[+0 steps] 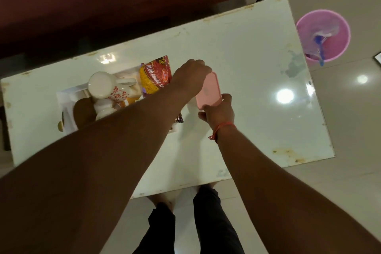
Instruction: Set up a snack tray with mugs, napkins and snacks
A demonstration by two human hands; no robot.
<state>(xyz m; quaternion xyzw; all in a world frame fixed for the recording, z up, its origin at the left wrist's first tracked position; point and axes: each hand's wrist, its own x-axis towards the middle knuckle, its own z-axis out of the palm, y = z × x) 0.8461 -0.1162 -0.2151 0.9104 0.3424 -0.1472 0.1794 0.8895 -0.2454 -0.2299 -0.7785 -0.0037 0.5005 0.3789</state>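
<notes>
You see the tray (68, 97) at the table's (247, 57) left, holding mugs (103, 84) and snack packet (154, 76); the bucket (323, 35) sits upper right.

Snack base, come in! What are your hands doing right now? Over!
Left hand, right hand both gripping pink lid. Mugs, snack packet in tray. Nothing blocking.

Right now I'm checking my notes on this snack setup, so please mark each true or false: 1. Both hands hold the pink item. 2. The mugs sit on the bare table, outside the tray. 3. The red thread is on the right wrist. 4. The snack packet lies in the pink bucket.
1. True: the left hand and right hand both grip the pink item.
2. False: the mugs are in the white tray.
3. True: the red thread circles the right wrist.
4. False: the snack packet rests in the tray; the pink bucket stands on the floor beside the table.
</notes>
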